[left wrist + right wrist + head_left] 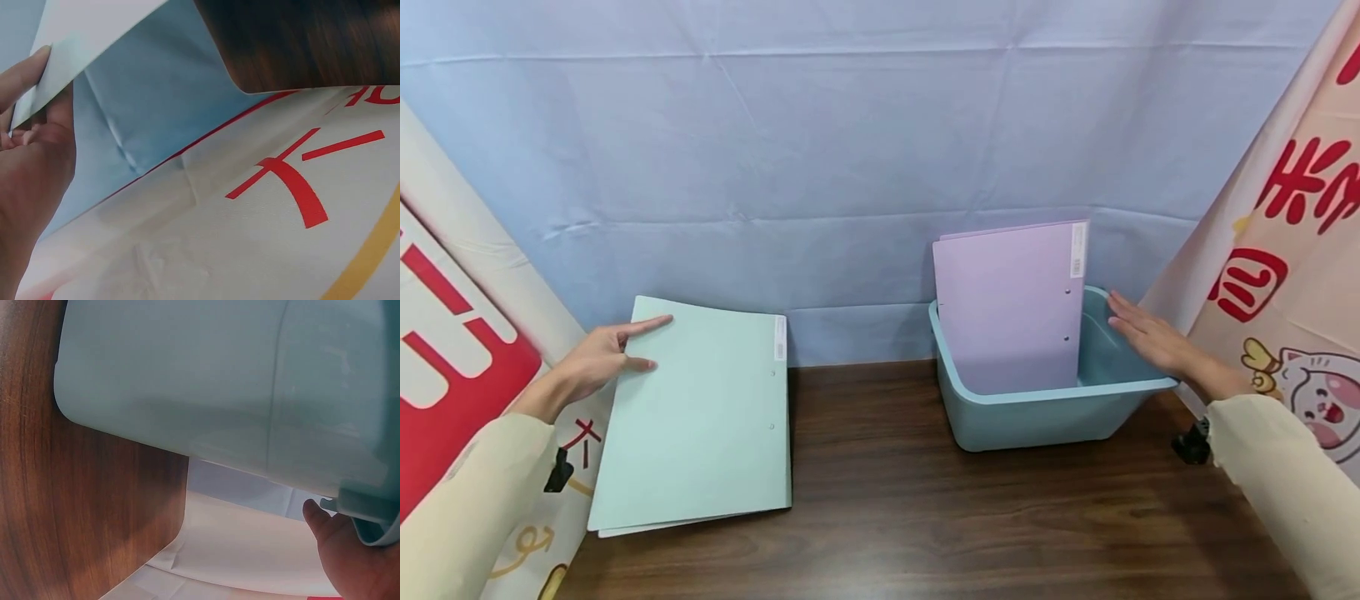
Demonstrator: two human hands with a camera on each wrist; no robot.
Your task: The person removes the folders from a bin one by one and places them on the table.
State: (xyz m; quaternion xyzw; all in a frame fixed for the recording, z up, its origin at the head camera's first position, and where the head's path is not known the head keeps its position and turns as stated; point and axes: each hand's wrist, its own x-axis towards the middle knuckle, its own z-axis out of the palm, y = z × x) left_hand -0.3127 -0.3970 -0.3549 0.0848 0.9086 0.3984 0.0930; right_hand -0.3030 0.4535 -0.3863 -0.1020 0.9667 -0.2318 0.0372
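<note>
In the head view, a mint-green folder (700, 417) stands at the left, a little spread at its bottom edge, with a white label at its top right. My left hand (597, 358) grips its left edge, index finger and thumb on the front cover. The left wrist view shows the other fingers behind the cover (94, 37). A blue-green plastic basin (1037, 421) sits at the right. Across its right rim rests my right hand (1150, 337), fingers straight; its thumb (315, 515) is outside, below the rim. A purple folder (1007, 317) stands upright inside the basin.
Dark wooden tabletop (865, 500) lies between the mint folder and the basin. A pale blue cloth (850, 167) hangs behind. Printed cloths border the left (467, 333) and right (1300, 333) sides.
</note>
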